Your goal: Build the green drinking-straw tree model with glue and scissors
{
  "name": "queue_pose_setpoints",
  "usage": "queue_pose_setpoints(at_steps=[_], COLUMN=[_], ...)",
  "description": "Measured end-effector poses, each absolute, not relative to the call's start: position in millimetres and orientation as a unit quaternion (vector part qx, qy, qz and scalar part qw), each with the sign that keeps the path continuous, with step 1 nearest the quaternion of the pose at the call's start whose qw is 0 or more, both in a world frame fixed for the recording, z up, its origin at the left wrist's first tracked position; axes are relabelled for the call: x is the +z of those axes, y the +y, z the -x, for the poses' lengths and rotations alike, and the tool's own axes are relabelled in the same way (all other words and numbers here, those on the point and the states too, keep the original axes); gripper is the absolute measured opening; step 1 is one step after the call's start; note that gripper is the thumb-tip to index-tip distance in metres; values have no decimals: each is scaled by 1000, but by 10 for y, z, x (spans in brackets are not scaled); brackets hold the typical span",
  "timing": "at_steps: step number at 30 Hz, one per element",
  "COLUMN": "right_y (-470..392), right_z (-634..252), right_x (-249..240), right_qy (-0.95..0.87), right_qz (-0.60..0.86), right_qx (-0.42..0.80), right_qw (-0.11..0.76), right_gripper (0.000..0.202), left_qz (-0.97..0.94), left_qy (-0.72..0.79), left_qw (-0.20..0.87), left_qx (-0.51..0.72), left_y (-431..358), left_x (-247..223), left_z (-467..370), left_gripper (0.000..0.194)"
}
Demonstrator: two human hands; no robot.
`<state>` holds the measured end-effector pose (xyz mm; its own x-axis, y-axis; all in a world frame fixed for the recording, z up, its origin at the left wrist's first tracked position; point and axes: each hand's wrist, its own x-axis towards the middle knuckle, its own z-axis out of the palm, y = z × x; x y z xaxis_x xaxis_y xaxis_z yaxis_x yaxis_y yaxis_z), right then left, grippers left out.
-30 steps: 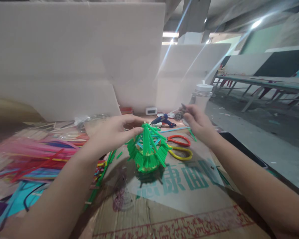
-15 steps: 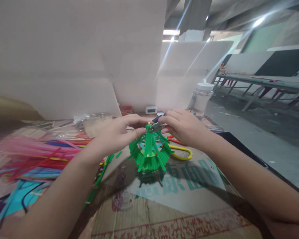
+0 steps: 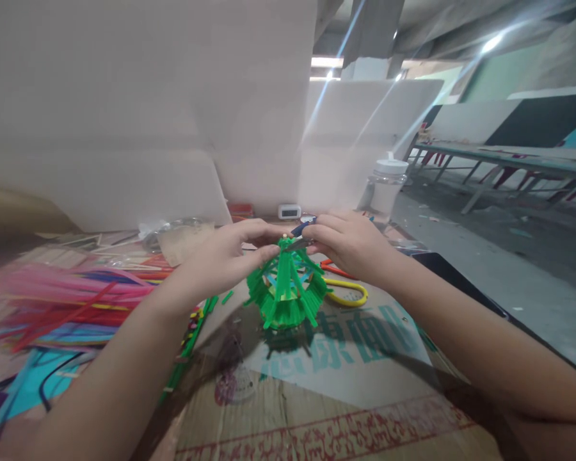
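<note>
A green cone-shaped craft piece, built of fuzzy strips, stands upright on the printed board. My left hand holds its top from the left, thumb against the tip. On the right, my right hand is closed round a small metal tool with a dark blue part; its metal end touches the green strips near the top. What kind of tool it is cannot be made out clearly. Blue strips show inside the green piece.
Coloured fuzzy strips lie at the left. Yellow-handled scissors rest right of the craft. Behind stand a small white digital device, a clear bottle and pale panels.
The metal tool has turned a little at the tip of the green piece, and looks narrower now. The whole view has shifted slightly. Both hands keep their places round the top.
</note>
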<state>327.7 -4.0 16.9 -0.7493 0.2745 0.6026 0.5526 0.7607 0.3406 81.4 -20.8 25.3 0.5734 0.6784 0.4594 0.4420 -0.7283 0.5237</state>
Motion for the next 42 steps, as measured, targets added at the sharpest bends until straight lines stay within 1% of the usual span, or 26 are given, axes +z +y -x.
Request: queue_pose_setpoints(at_steps=[7,11,17,23,31,34,39,42], right_y=[-122,-134,-107,-93,-152,-157,-146,-147], right_z=[-3282,-3319,-3280,-3228,-3190,-3193,-3196,-3189], right_x=[61,63,103,87,43,38,77,91], right_qy=[-880,-885,-893,-883,-874,-873,-876,-876], right_qz=[283,279,260,247,258,253,251,248], right_qx=[-207,-196,-226,-276,-236,-250,-279,-280], right_qw=[321,316,288,287,339,334,302,303], right_gripper=[38,40,32,35,45,41,38,37], left_qz=[-857,-856,-861,-861,-859,-859,-859,-864], left_qy=[336,336,339,326,328,328,321,311], left_qw=[199,208,185,199,186,189,195,186], left_qx=[337,334,332,335,347,345,347,350], left_y=[-204,-227,-234,-214,-189,-204,-204,-196], left_x=[237,250,255,244,226,235,227,219], left_z=[-832,-842,-842,-835,-829,-839,-838,-839], left_gripper=[29,29,30,28,27,27,27,26])
